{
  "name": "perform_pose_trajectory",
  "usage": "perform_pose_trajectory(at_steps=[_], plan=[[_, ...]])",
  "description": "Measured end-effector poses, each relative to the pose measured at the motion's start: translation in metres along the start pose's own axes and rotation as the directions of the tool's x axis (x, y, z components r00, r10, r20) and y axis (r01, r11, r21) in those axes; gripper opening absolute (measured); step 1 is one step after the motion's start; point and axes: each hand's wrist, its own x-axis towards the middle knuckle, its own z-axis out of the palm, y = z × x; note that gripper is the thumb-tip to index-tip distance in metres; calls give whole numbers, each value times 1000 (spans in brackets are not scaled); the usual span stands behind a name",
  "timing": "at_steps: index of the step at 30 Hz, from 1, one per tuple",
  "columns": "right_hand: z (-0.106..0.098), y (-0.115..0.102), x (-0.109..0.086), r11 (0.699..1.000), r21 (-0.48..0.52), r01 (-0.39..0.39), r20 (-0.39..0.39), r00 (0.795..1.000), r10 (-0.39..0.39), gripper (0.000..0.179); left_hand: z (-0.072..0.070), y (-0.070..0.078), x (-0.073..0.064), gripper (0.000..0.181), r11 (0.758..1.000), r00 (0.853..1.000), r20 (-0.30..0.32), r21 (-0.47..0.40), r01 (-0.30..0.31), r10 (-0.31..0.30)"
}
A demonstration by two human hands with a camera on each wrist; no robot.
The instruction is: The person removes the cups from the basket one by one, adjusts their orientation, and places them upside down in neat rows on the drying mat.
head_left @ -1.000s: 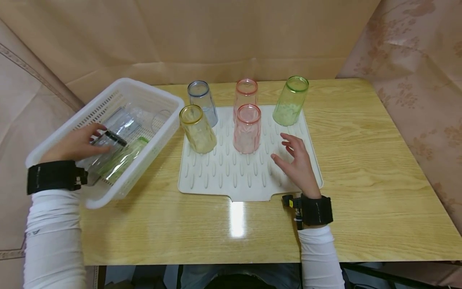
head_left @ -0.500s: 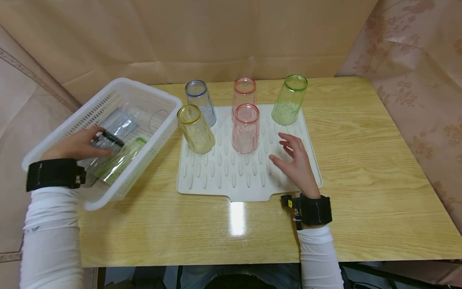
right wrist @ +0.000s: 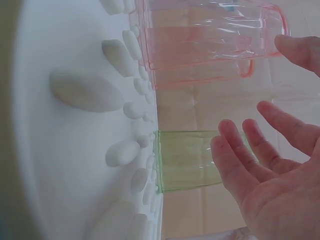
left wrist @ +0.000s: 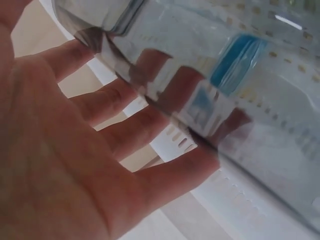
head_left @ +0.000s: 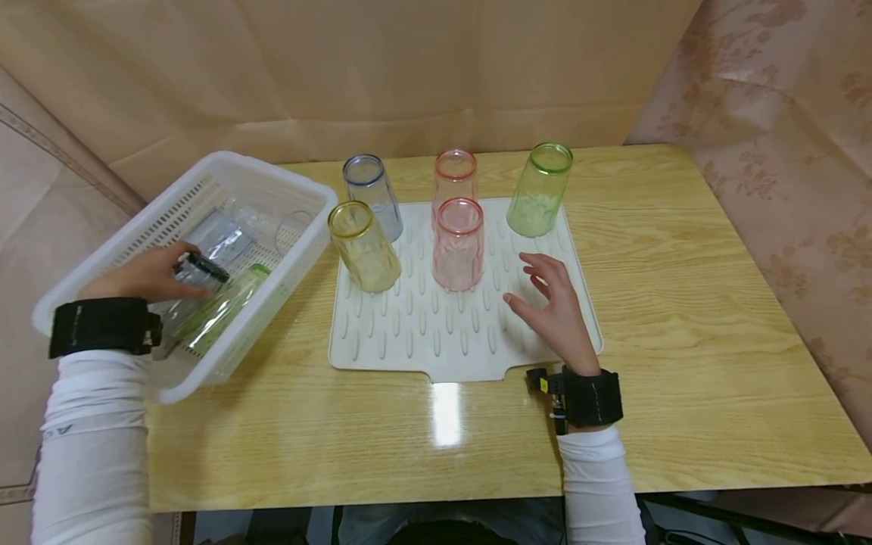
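In the head view my left hand (head_left: pixel 139 277) reaches into the white basket (head_left: pixel 272 291) at left. Its fingers and thumb grip a clear glass with a dark rim (head_left: pixel 210 267); close up in the left wrist view, fingers curl behind the glass (left wrist: pixel 175 40) and show through its wall. Beside it in the basket lies a green glass (head_left: pixel 228 304). My right hand (head_left: pixel 555 310) hovers over the right side of a white drying mat (head_left: pixel 402 359), holding nothing, fingers relaxed. In the right wrist view a green glass (right wrist: pixel 187 160) stands behind its fingertips.
Upside-down on the mat stand a yellow glass (head_left: pixel 368 253), a blue glass (head_left: pixel 380 204), a front pink glass (head_left: pixel 459 253), a back pink glass (head_left: pixel 455 168) and a green glass (head_left: pixel 538 198). More clear glassware (head_left: pixel 221 235) lies deeper in the basket. A curtain backs the wooden table (head_left: pixel 702 325).
The head view has shifted slightly, so everything sits a little further left. My left hand keeps its grip on the dark-rimmed glass, with little movement. The right hand stays over the mat.
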Motion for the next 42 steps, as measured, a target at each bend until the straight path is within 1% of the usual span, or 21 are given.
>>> perform_pose_trajectory(at_steps=[4, 9, 15, 19, 22, 26, 29, 30, 32, 35, 40, 42], plan=[[0, -5, -1, 1000, -4, -8, -4, 1000, 8, 54, 0, 0, 0, 67, 1000, 1000, -8, -1, -19, 19], [0, -5, -2, 1000, -2, 1, -9, 1000, -1, 53, -1, 0, 0, 65, 999, 999, -31, -16, -37, 36], [0, -4, -2, 1000, -7, -3, -7, 1000, 3, 52, -4, 2, -6, 67, 998, 998, -47, -29, -54, 52], [0, -6, -2, 1000, -10, -12, -4, 1000, 12, 51, -7, 4, -12, 68, 996, 994, -82, -43, -75, 71], [0, -5, -2, 1000, -7, -5, -5, 1000, 5, 51, -10, 6, -17, 69, 993, 987, -128, -56, -102, 95], [1, -4, -2, 1000, -2, 7, -12, 1000, -7, 52, -14, 9, -23, 70, 993, 981, -172, -46, -105, 95], [2, -2, -2, 1000, 1, 13, -13, 1000, -13, 52, -18, 15, -27, 73, 994, 979, -188, -57, -89, 76], [2, -2, -2, 1000, 2, 16, -13, 1000, -16, 52, -19, 16, -28, 74, 994, 977, -198, -65, -92, 78], [2, -1, -2, 1000, 5, 19, -9, 1000, -19, 52, -21, 20, -31, 76, 990, 969, -232, -83, -110, 88], [1, -2, -3, 1000, 2, 20, -5, 1000, -20, 51, -22, 25, -34, 77, 982, 954, -277, -118, -151, 113], [1, -3, -3, 1000, 1, 14, 7, 1000, -14, 51, -26, 36, -40, 81, 968, 941, -315, -170, -184, 123], [1, -3, -4, 1000, 1, 14, 9, 1000, -14, 51, -27, 40, -43, 82, 966, 931, -339, -164, -198, 133]])
